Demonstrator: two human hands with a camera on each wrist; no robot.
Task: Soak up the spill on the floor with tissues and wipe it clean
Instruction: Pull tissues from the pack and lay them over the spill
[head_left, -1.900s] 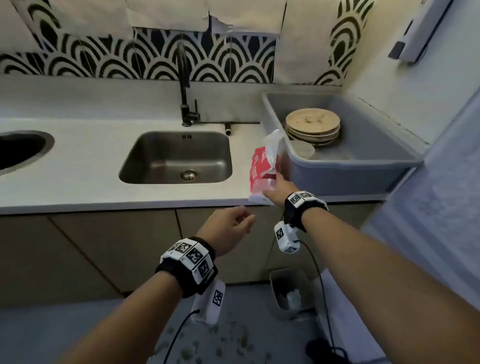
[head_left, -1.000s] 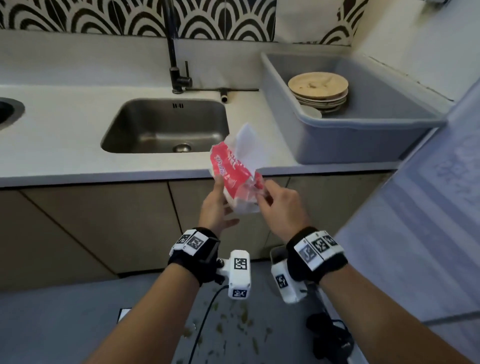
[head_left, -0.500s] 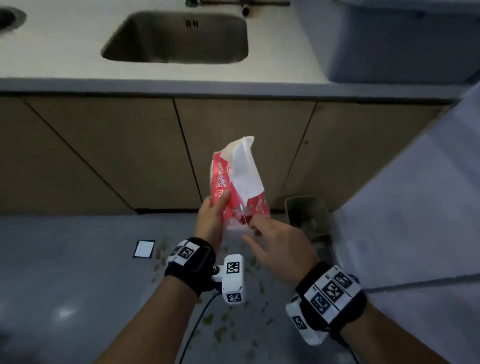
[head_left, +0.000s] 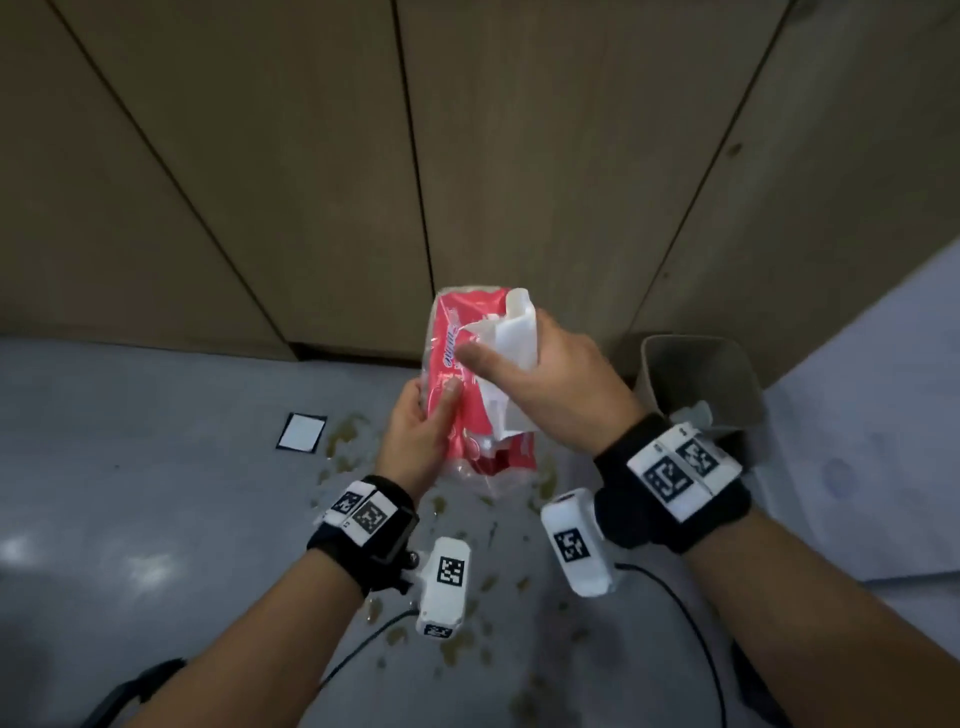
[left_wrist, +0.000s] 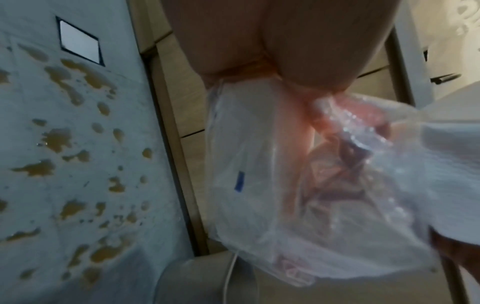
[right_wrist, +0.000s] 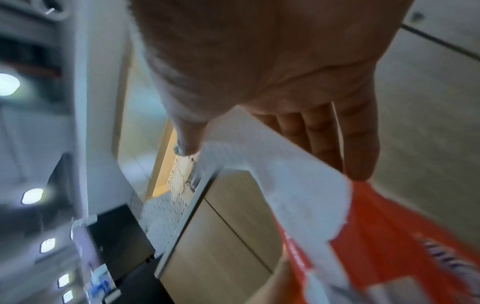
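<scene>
Now | left hand grips red tissue pack | right hand pinches white tissue | brown spill spattered

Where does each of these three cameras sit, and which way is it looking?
Head: on the head, looking down past both forearms at the left hand, right hand and spill.
Left wrist: under the palm, facing the tissue pack.
Right wrist: under the palm, facing the tissue.
All three show the tissue pack.
</scene>
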